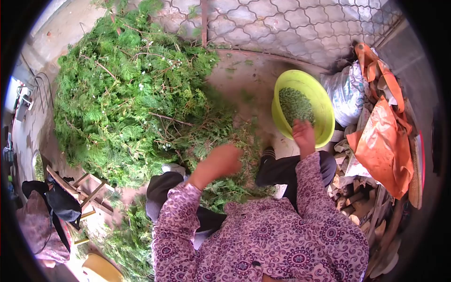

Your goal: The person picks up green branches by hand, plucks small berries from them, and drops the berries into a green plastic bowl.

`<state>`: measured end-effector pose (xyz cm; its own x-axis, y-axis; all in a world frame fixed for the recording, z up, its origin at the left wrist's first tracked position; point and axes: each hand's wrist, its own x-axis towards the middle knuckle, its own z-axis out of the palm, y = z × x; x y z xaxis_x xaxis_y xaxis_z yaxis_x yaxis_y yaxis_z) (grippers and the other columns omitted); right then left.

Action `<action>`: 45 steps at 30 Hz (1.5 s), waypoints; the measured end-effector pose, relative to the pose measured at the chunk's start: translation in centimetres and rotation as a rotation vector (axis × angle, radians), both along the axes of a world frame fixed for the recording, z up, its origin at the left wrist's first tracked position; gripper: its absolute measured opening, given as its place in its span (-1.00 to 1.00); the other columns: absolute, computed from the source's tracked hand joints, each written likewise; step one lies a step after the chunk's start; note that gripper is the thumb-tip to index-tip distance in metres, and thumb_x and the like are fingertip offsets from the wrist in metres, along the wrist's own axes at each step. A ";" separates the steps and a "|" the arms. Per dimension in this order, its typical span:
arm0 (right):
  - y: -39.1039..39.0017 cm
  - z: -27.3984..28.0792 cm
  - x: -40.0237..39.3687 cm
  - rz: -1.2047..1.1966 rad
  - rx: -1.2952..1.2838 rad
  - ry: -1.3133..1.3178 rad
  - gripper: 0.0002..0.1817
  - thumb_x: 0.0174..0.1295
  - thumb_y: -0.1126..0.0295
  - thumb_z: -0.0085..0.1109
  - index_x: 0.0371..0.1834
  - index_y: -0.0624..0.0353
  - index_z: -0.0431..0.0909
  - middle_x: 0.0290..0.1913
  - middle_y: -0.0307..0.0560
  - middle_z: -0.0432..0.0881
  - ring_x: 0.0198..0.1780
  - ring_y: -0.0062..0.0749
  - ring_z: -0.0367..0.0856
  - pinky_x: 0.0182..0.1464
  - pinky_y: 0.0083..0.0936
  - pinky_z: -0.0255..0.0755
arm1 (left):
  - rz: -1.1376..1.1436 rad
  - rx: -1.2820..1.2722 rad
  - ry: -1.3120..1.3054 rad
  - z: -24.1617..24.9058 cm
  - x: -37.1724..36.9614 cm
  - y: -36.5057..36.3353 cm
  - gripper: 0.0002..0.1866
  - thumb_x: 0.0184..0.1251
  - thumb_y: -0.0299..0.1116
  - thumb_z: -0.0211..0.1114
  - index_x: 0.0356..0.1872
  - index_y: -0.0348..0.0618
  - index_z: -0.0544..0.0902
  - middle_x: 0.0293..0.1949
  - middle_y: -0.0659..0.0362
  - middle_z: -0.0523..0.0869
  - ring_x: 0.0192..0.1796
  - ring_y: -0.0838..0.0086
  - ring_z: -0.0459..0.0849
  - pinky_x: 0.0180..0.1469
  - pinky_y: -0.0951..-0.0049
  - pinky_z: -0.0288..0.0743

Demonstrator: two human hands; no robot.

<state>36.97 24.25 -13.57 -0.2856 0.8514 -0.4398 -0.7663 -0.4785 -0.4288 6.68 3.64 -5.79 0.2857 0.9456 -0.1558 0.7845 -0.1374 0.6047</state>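
Note:
My left hand (221, 162) is above the near right edge of a big heap of green conifer branches (127, 103). Its fingers are curled and smeared by motion, and whatever may be in them cannot be made out. Over the near rim of a yellow-green basin (324, 108) is my right hand (304, 135), its fingers drawn together at the edge of the small green cones or berries (296, 104). Anything between those fingertips is too small to name. The basin is tilted in view, beside my right leg.
A wire mesh fence (282, 26) runs along the far side. To the right are a white woven sack (346, 94), an orange sack (383, 150) and chopped wood (354, 202). On the left, a wooden stool (91, 188) stands near another person's patterned sleeve (40, 221) and a yellow container (101, 268).

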 end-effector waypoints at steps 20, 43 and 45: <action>-10.3 -11.4 -19.3 1.372 0.586 -1.224 -0.72 0.07 0.27 0.08 -0.40 0.33 0.53 -0.49 -0.07 0.56 -0.48 -0.40 0.52 -0.41 -0.40 0.39 | 0.980 0.247 -1.658 5.7 -9.7 -2.7 -0.77 0.26 -0.36 0.13 -0.20 -0.35 0.55 -0.41 0.05 0.66 -0.51 0.50 0.56 -0.43 0.56 0.46; -13.9 -16.3 -16.8 1.311 0.906 -1.470 -0.56 0.04 0.02 0.01 -0.30 0.20 0.61 -0.32 0.10 0.61 -0.25 -0.04 0.56 -0.14 -0.26 0.40 | 1.009 0.234 -1.628 5.4 -9.5 -2.4 -0.77 0.25 -0.36 0.13 -0.22 -0.37 0.55 -0.42 0.06 0.65 -0.53 0.51 0.54 -0.44 0.57 0.44; -13.5 -12.8 -15.2 1.451 0.838 -1.419 -0.57 0.05 0.03 0.00 -0.33 0.20 0.61 -0.36 0.05 0.61 -0.33 -0.04 0.55 -0.19 -0.27 0.39 | 0.992 0.217 -1.599 5.3 -9.4 -2.0 -0.78 0.25 -0.37 0.14 -0.23 -0.35 0.55 -0.43 0.08 0.65 -0.53 0.52 0.54 -0.44 0.58 0.44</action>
<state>21.79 10.79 -26.34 -0.6334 0.4581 -0.6237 0.7682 0.2751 -0.5781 -2.67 1.64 -0.46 -0.5636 0.8007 -0.2032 -0.5858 -0.2139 0.7817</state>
